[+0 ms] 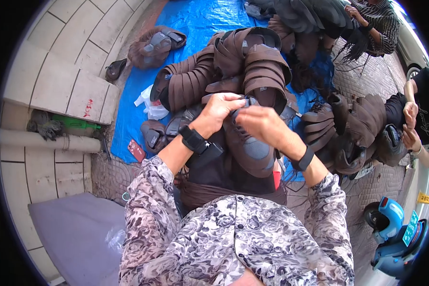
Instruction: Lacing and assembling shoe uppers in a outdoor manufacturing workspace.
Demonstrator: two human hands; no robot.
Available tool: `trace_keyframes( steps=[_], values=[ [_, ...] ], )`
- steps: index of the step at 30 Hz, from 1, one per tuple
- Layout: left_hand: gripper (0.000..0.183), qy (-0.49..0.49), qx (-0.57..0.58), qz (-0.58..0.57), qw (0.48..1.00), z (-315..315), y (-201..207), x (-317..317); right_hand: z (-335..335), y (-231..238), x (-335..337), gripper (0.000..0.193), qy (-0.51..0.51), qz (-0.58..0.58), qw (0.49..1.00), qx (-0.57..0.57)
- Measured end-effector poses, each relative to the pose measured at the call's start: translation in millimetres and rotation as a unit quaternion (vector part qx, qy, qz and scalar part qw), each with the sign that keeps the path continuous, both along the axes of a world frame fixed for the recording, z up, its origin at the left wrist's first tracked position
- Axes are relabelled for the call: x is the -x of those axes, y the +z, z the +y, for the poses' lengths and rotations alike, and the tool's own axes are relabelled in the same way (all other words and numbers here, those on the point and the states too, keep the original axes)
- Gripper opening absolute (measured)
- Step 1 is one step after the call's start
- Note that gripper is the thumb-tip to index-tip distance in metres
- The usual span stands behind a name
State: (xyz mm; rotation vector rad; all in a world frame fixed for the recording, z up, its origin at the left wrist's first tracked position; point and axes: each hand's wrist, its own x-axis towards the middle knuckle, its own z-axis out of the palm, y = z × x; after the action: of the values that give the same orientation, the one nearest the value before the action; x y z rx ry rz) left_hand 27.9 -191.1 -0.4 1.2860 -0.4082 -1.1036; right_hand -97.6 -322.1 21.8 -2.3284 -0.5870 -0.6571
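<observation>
A brown shoe upper (250,151) with a grey toe patch rests on my lap, its toe toward me. At its far end my left hand (219,110) is closed, thumb and fingertips pinched together at the shoe's edge. Curled close beside it, my right hand (261,123) hangs over the lacing area, slightly blurred. What either hand pinches is too small to make out. Just beyond them lie nested rows of brown shoe uppers (189,78), with another stack (266,71) to the right. A couple of loose uppers (153,136) sit left of my left wrist.
Blue tarp (202,19) spreads under the piles. A white plastic bag (156,108) and a red phone-like object (137,150) lie left. More brown uppers (364,119) stand right, near another person's hands (410,117). A second person (376,26) sits far right; a blue scooter (391,219) is lower right.
</observation>
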Motion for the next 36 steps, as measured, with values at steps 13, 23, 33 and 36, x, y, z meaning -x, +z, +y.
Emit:
trace_keyframes(
  steps=[13, 23, 33, 36],
  values=[
    [0.015, -0.014, 0.085, -0.164, 0.983, 6, -15, -1, -16, -21, -45, 0.016, 0.005, 0.208, 0.832, -0.514],
    [0.011, 0.006, 0.069, -0.123, 0.990, 3, -22, -1, -33, -40, -32, 0.025, 0.025, 0.297, 0.836, -0.460],
    [0.013, 0.003, 0.058, -0.111, 0.992, 8, -19, 1, -12, -45, -34, 0.011, -0.060, 0.231, 0.863, -0.445],
    [0.014, 0.068, 0.061, -0.138, 0.986, 5, -30, 2, 0, -38, -31, 0.015, -0.144, 0.153, 0.928, -0.306]
  ],
)
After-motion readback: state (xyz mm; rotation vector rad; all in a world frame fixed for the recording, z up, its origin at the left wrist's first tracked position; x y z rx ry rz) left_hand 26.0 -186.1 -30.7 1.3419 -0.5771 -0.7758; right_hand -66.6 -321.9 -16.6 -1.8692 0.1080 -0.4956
